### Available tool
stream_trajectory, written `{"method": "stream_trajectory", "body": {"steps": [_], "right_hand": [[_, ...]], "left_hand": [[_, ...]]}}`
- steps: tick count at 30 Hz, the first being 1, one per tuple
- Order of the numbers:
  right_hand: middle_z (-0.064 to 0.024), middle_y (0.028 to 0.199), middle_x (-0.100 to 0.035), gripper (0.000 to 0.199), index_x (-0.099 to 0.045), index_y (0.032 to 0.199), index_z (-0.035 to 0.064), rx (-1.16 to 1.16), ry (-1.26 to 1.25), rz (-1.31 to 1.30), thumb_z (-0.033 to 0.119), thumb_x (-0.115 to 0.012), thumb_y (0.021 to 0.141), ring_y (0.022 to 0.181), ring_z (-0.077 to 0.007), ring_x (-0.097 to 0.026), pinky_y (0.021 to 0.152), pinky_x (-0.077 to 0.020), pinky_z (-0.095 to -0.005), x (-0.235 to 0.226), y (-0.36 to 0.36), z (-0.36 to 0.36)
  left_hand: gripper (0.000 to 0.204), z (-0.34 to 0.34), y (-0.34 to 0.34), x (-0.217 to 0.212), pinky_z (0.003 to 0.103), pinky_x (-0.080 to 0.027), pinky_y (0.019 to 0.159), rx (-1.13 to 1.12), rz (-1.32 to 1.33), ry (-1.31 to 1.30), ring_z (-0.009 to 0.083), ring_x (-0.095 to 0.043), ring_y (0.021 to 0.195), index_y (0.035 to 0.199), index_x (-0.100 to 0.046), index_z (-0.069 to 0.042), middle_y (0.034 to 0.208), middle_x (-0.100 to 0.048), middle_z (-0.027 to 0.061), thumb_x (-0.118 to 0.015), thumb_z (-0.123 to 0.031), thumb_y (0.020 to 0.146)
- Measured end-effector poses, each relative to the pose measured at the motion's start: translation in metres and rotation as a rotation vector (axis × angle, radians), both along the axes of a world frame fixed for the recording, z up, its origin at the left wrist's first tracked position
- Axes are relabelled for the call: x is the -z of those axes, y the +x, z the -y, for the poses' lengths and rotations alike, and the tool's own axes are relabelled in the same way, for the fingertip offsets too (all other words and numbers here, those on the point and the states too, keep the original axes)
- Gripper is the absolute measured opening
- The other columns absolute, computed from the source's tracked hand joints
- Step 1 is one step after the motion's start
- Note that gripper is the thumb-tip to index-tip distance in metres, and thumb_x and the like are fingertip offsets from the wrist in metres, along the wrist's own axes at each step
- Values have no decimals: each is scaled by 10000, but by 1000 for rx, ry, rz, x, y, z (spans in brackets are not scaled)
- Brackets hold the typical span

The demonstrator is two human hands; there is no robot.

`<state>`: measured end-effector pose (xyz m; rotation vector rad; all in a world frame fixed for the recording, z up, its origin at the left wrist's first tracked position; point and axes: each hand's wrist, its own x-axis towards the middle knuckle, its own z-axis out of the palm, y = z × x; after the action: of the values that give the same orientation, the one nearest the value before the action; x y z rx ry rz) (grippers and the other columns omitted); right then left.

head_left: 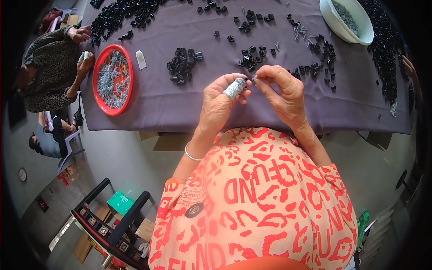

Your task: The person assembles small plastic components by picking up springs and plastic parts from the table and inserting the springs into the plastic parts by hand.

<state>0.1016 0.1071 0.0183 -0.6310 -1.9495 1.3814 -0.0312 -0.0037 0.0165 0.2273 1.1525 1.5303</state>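
My left hand (220,100) and my right hand (281,90) meet over the near edge of the purple-covered table (180,103). The left thumb wears a grey-and-white speckled wrap (235,88). The fingertips of both hands pinch a very small dark part (250,80) between them; its shape is too small to tell. Small black plastic parts lie in clusters just beyond my hands (252,56) and further left (182,65). Short grey metal pins (299,30) are scattered nearby.
A red round tray (95,87) of grey metal pieces stands at the left. A white bowl (336,22) holding grey pieces sits at the far right. Black parts are heaped along the far left (121,15) and right edge (384,49). Another person (49,67) works at the table's left end.
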Motion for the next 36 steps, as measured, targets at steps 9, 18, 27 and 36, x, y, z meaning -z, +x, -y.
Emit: {"method": "stream_trajectory", "body": {"steps": [9,18,27,36], "right_hand": [[-50,804,-644,179,-613,901,17,27,153,61,-57,-685,756,717,-121,-625,647,-504,-241,4,-1,6],[-57,798,-648,177,-618,904,22,16,188,70,-53,-685,758,702,-125,-625,623,-496,-242,6,-1,9],[-64,798,-643,155,-612,894,15,-31,247,78,-60,-667,770,692,-134,-626,610,-497,-250,11,2,10],[-48,838,-641,173,-589,969,-5,-112,-94,138,-62,-631,812,743,-102,-636,661,-522,-234,14,10,13]], "left_hand": [[173,3,12,1,230,-494,688,33,-487,-4,107,-606,795,1073,-588,12,958,-638,68,-532,-44,919],[182,4,12,4,270,-481,653,26,-1120,91,172,-608,727,998,-583,7,833,-587,101,-557,75,832],[154,7,7,10,311,-467,642,105,-1220,88,211,-592,723,974,-577,3,819,-578,113,-568,56,829],[108,12,2,-3,248,-481,667,250,-707,-133,105,-560,747,990,-576,17,830,-597,46,-522,-40,915]]}}
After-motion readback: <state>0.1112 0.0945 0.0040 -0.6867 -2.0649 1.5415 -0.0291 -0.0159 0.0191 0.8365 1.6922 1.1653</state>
